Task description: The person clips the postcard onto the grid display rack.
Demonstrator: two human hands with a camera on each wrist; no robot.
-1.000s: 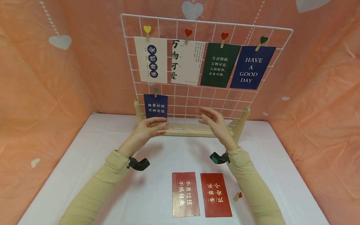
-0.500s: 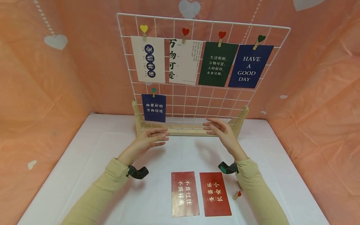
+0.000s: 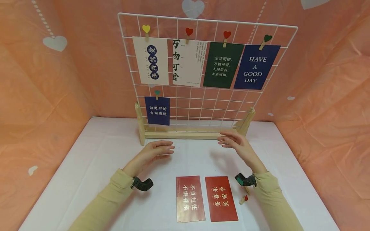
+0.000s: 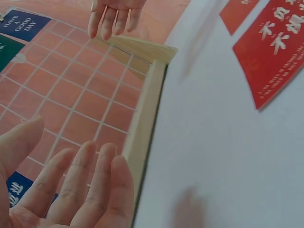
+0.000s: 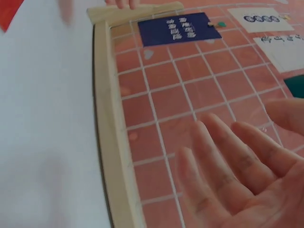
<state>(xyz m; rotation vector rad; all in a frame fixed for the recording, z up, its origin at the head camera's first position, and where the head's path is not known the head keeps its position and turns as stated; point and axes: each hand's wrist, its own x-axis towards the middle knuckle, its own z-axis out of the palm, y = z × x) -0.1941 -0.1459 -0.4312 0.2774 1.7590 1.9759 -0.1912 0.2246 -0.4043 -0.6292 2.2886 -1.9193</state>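
My left hand [image 3: 151, 155] hovers over the table in front of the rack's left side, fingers relaxed and holding nothing. Opposite it, my right hand [image 3: 238, 147] is in the air near the rack's right foot, also with nothing in its fingers. A small blue card [image 3: 157, 110] hangs in the lower row of the white wire grid [image 3: 202, 107], pinned by a teal heart clip [image 3: 157, 93]. Two red cards, a left one [image 3: 190, 199] and a right one [image 3: 221, 199], lie flat on the table. Beside them is a clip with a red heart [image 3: 243, 199].
Along the grid's upper row hang a white card [image 3: 151, 61], a second white card [image 3: 189, 64], a green card [image 3: 223, 65] and a large blue card [image 3: 256, 66]. A wooden stand [image 3: 185, 135] supports the grid. Pink cloth [image 3: 52, 89] surrounds the white table [image 3: 115, 144].
Both hands have drawn back from the grid toward the front, the right one also moving rightward. The small blue card, partly covered by the left hand before, is now fully visible.
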